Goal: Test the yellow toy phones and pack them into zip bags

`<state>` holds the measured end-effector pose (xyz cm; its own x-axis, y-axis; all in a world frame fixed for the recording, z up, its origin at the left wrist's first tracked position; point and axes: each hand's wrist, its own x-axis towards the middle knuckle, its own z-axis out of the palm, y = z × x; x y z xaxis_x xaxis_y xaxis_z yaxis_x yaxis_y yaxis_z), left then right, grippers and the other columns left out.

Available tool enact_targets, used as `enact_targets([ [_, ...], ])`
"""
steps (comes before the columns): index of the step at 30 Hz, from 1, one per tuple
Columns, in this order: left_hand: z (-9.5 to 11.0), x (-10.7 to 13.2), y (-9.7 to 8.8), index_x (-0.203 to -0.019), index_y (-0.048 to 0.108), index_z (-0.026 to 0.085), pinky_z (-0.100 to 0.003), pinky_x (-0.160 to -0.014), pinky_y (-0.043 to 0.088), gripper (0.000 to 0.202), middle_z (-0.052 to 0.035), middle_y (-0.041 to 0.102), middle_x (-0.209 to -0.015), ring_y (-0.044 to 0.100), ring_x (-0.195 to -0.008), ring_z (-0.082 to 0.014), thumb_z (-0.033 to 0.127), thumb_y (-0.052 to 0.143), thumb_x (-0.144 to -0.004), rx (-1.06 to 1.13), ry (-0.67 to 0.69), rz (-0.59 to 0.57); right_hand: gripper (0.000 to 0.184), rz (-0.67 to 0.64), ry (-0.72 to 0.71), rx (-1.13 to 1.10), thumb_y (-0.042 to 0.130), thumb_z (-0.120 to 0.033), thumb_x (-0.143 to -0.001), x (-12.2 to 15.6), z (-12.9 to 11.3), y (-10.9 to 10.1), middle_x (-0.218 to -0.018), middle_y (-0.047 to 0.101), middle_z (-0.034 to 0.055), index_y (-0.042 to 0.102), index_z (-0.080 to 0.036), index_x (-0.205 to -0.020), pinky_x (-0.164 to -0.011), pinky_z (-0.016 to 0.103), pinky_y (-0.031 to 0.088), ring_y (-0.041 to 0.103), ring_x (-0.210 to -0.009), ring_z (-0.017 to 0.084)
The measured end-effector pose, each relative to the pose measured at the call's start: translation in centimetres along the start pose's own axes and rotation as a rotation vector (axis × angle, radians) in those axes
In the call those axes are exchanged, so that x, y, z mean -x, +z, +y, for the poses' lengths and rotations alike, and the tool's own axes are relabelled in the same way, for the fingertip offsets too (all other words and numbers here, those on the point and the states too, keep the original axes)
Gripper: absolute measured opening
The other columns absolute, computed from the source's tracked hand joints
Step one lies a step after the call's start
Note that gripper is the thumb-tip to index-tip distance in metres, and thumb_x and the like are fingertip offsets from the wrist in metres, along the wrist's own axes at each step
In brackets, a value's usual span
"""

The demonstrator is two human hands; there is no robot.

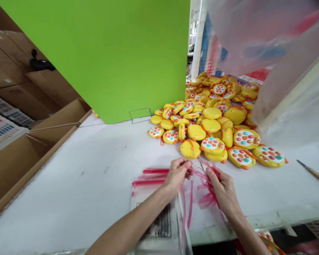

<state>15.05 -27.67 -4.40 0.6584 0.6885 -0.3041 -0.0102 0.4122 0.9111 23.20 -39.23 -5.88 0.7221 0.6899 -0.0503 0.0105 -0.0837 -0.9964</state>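
Note:
My left hand (177,174) is closed in a pinch on the end of a thin pink strip, in front of the heap. To its right, my right hand (224,189) grips a loose bunch of pink strips (208,198), blurred in places. One strip stretches between the two hands. Beneath my left wrist lies a stack of clear plastic bags (136,198) with pink top edges and black print, partly covered by my forearm. Just beyond my hands are yellow duck-shaped toys (190,149) with coloured dots on white faces and orange cords.
A tall green board (117,60) stands at the back of the white table (95,170). Cardboard boxes (53,138) line the left side. Translucent plastic sheeting (289,88) hangs at the right, and a pointed tool with a wooden handle (315,173) lies below it.

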Motion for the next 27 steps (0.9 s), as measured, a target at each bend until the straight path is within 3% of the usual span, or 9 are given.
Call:
enact_targets([
  [2,0.6,0.2,-1.9,-0.070,0.058,0.014,-0.018,-0.045,0.034,0.012,0.0026,0.054,-0.056,0.048,-0.048,-0.0084,0.025,0.062,-0.067,-0.158,0.064,0.001,0.034,-0.080,-0.056,0.281,0.047,-0.045,-0.085,0.3,0.6,-1.1,-0.051,0.035,-0.0070,0.043,-0.020,-0.063,-0.045,0.021,0.026,0.032,-0.047,0.009],
  [5,1.1,1.3,-4.0,-0.076,0.061,0.015,-0.021,-0.053,0.038,0.010,0.0006,0.058,-0.063,0.052,-0.056,-0.0113,0.022,0.054,-0.074,-0.548,0.195,-0.074,0.030,-0.251,-0.133,0.663,0.045,-0.042,-0.086,1.2,1.6,-1.4,-0.053,0.050,-0.0030,0.046,-0.020,-0.066,-0.051,0.023,0.031,0.046,-0.050,0.013],
  [8,1.4,3.2,-4.9,-0.083,0.063,0.016,-0.025,-0.066,0.041,0.015,-0.0030,0.062,-0.076,0.056,-0.071,-0.0156,0.018,0.048,-0.078,-0.894,0.306,-0.174,0.024,-0.351,-0.192,1.003,0.045,-0.041,-0.087,2.3,1.9,-0.2,-0.065,0.064,0.0039,0.052,-0.019,-0.080,-0.051,0.026,0.031,0.059,-0.058,0.020],
  [11,1.7,4.9,-5.0,-0.088,0.062,0.018,-0.027,-0.072,0.041,0.021,-0.0047,0.059,-0.086,0.054,-0.081,-0.0182,0.012,0.045,-0.079,-1.232,0.392,-0.336,0.014,-0.376,-0.227,1.197,0.045,-0.031,-0.088,2.5,1.7,1.0,-0.073,0.068,0.0063,0.054,-0.020,-0.085,-0.051,0.026,0.030,0.063,-0.064,0.022],
  [15,2.1,5.6,-4.4,-0.077,0.057,0.018,-0.027,-0.072,0.039,0.021,-0.0044,0.052,-0.085,0.048,-0.082,-0.0181,0.004,0.041,-0.077,-1.543,0.484,-0.615,0.011,-0.378,-0.215,1.225,0.046,-0.017,-0.084,1.3,1.6,0.8,-0.075,0.068,0.0071,0.054,-0.020,-0.078,-0.051,0.025,0.028,0.063,-0.067,0.021],
  [18,2.1,4.8,-3.9,-0.066,0.050,0.017,-0.027,-0.072,0.038,0.021,-0.0042,0.049,-0.080,0.044,-0.080,-0.0185,0.003,0.040,-0.077,-1.647,0.542,-0.706,0.011,-0.362,-0.196,1.212,0.045,-0.018,-0.082,0.3,2.0,-0.4,-0.072,0.067,0.0074,0.054,-0.020,-0.075,-0.051,0.025,0.027,0.062,-0.066,0.022],
  [23,1.3,2.8,-3.8,-0.067,0.046,0.018,-0.027,-0.068,0.037,0.017,-0.0033,0.048,-0.076,0.044,-0.074,-0.0176,0.004,0.042,-0.076,-1.527,0.557,-0.723,0.017,-0.332,-0.175,1.100,0.041,-0.027,-0.086,0.4,2.9,-2.3,-0.062,0.063,0.0036,0.049,-0.020,-0.072,-0.052,0.024,0.031,0.057,-0.057,0.017],
  [27,0.8,2.1,-3.0,-0.071,0.050,0.018,-0.027,-0.067,0.038,0.015,-0.0034,0.051,-0.077,0.047,-0.072,-0.0170,0.009,0.042,-0.081,-1.504,0.490,-0.590,0.026,-0.295,-0.169,1.002,0.039,-0.036,-0.086,0.7,3.3,-3.2,-0.055,0.056,-0.0007,0.044,-0.021,-0.066,-0.052,0.022,0.033,0.047,-0.050,0.013],
])
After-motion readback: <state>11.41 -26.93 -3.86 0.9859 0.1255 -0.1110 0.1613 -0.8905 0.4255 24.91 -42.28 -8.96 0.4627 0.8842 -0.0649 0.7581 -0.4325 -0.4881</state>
